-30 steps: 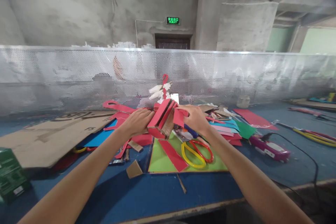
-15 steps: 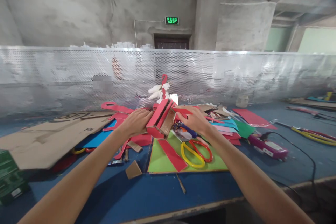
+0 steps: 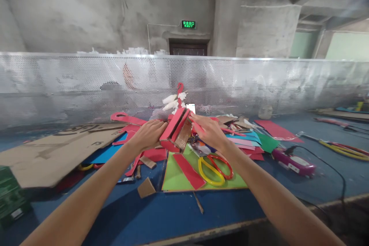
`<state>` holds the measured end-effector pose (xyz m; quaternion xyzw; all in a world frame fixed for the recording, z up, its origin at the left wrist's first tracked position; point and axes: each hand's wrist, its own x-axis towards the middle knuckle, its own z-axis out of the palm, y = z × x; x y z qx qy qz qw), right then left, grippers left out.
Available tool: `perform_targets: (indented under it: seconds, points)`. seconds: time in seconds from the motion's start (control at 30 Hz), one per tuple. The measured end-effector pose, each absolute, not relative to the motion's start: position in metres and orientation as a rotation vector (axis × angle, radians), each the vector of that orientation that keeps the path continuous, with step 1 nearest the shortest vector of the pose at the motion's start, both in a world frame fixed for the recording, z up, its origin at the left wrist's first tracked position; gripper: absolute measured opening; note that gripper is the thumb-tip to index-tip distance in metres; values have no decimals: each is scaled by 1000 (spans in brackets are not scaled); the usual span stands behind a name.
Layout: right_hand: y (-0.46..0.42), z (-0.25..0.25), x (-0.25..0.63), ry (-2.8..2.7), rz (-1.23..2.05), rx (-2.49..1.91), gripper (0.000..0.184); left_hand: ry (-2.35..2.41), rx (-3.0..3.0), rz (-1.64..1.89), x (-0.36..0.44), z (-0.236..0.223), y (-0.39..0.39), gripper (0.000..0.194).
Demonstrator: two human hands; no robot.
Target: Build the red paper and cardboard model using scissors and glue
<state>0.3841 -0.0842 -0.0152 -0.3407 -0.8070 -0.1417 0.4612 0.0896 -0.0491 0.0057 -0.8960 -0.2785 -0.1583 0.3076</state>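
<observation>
The left hand (image 3: 150, 134) grips the red cardboard piece (image 3: 174, 132) above the near edge of the green sheet (image 3: 177, 177); the right hand (image 3: 211, 132) presses its right side. Uneven pressure there could bend the cardboard or pull its layers apart.

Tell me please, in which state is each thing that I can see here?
Red cardboard construction: tilted, left hand gripping it, right hand against it.
Scissors: lying on lime-green paper; blade opening unclear.
Smartphone: propped up, screen lit.
Exit sign: lit.
Brown cardboard sheet: lying flat.
Purple device: lying on blue tabletop.
Door: only top visible; open or shut, cannot tell.
</observation>
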Motion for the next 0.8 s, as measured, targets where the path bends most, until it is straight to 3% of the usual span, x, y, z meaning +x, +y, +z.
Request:
perform_targets:
  seconds: [0.1,0.47,0.67,0.8]
  points:
    - [-85,-15,386,-1974,-343,-847,41,-714,-2395,-447,88,5,-47,29]
    - [-84,-12,385,-2036,-312,-843,43,-706,-2393,-458,87,5,-46,31]
    - [-89,-12,383,-2107,-254,-868,59,-688,-2359,-450,84,4,-44,30]
    - [-103,-1,393,-2226,-110,-788,57,-685,-2350,-482,77,0,-37,35]
